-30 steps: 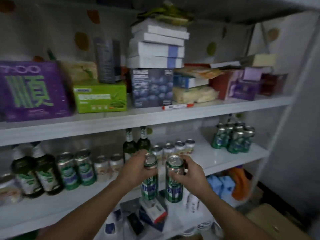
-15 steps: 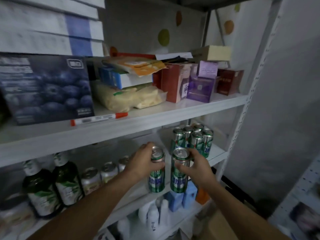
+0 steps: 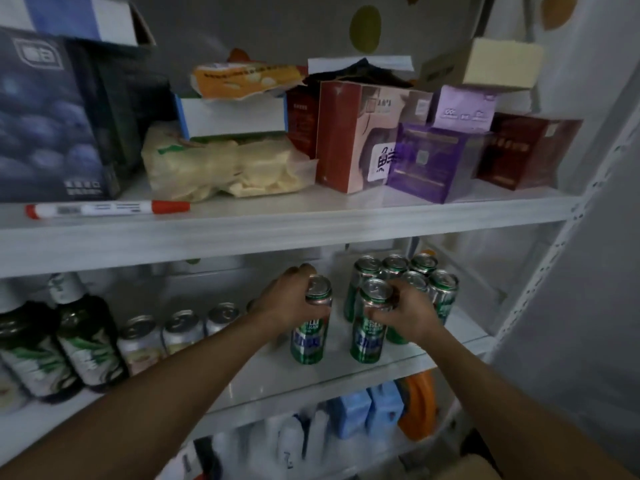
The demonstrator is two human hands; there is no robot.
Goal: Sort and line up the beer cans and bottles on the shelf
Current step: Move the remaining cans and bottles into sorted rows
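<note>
1. In the centre of the frame, the left hand (image 3: 289, 301) grips the left can (image 3: 309, 341) near its top. The fingers are curled tightly round the rim.
2. Just to the right of it, the right hand (image 3: 414, 315) grips the right can (image 3: 367, 337) in the same way, with fingers and thumb clamped round the upper part.
3. Both cans are green with a blue band and are held upright, side by side with a small gap between them. They are at the front of the middle shelf (image 3: 311, 381). Their bases are down at the board, but I cannot tell if they rest on it.
4. Behind the right hand, a group of green cans (image 3: 445, 292) stands packed closely together at the right end of this shelf. The right can is just in front of this group.
5. To the left on the same shelf, a row of pale cans (image 3: 181, 329) stands further back. At the left edge of the frame there are two dark bottles (image 3: 88, 336) with white necks.
6. On the upper shelf (image 3: 277, 232) a marker (image 3: 107, 209) with red ends lies at the front edge, at the left of the frame. Behind it are a dark blue box (image 3: 45, 133), a yellowish bag (image 3: 225, 168) and, more to the right, a purple box (image 3: 426, 161).
7. Below, at the bottom of the frame, some blue containers (image 3: 381, 410) are visible.
</note>
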